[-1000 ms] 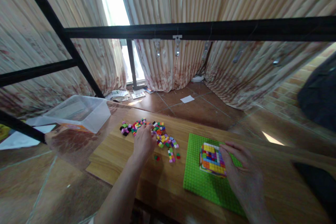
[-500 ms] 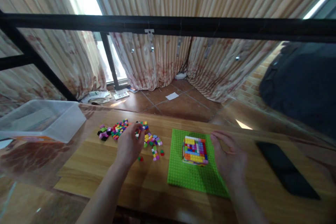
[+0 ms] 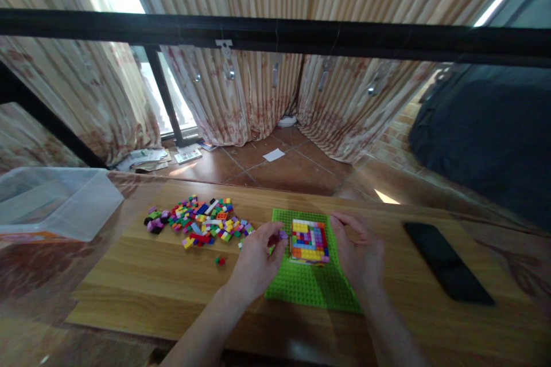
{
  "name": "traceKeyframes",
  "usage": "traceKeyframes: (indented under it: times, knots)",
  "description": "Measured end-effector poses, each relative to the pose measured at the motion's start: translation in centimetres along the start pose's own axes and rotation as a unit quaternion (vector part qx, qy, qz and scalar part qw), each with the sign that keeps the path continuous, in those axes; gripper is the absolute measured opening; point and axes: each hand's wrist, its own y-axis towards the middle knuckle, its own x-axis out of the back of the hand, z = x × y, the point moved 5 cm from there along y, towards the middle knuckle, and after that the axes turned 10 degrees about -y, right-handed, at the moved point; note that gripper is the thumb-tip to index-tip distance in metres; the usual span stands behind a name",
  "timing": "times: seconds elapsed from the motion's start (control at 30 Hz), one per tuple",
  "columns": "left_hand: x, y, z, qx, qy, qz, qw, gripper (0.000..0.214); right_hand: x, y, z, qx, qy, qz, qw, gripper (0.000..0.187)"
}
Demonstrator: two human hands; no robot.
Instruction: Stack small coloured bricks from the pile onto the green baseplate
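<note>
Curtains hung behind everything in my head view, a black rail crossing in front of them. Below ran the table, with a clear bin to its left. The plate, green and studded, lay on the table, and to its right a phone lay flat. I saw the right hand just beside the build, fingers curled; whether their tips met or gripped anything, I could not tell. The left hand was over the plate's left edge, thumb and fingers pinching a purple brick just left of the build, which sat on the plate toward its far side. The loose bricks spread across the table left of the plate.

I judged the pinch the weak point: so small a brick could twist or drop if the fingertips rolled. With both hands so close, a careless nudge could shift the build or slide the plate. A wide swing of the left forearm could scatter the red-green cluster.

I counted one table, one bin, one plate, one phone, two hands, one build, one red-green cluster and one pinched brick; the loose bricks overlapped too much to count.
</note>
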Motion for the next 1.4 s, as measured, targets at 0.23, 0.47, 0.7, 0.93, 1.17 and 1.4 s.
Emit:
traceKeyframes:
  times: [0.23, 0.47, 0.7, 0.93, 1.17, 1.4]
  knots:
    - [-0.7, 0.4, 0.1, 0.002, 0.027, -0.001, 1.000, 0.005, -0.5, -0.3, 0.1, -0.008, 0.007, 0.025, 1.000, 0.018]
    - [-1.5, 0.7, -0.7, -0.038, 0.027, -0.005, 0.999, 0.020, -0.6, -0.4, 0.3, -0.013, 0.007, 0.037, 0.999, 0.018]
    - [-2.3, 0.8, -1.1, -0.047, 0.028, 0.003, 0.998, 0.024, -0.4, -0.3, 0.5, -0.016, 0.013, 0.040, 0.999, 0.019]
    - [-2.5, 0.9, -0.6, -0.034, 0.056, 0.009, 0.998, 0.024, -0.8, -0.5, 0.4, -0.012, 0.012, 0.054, 0.998, 0.020]
    - [-2.5, 0.9, 0.0, -0.004, 0.055, -0.008, 0.998, 0.032, -1.0, -0.8, 1.1, 0.011, -0.002, 0.081, 0.997, 0.018]
    - [-2.4, 0.8, 0.2, -0.003, 0.034, -0.009, 0.999, 0.031, -1.4, -1.5, 2.9, 0.124, -0.063, 0.130, 0.982, 0.017]
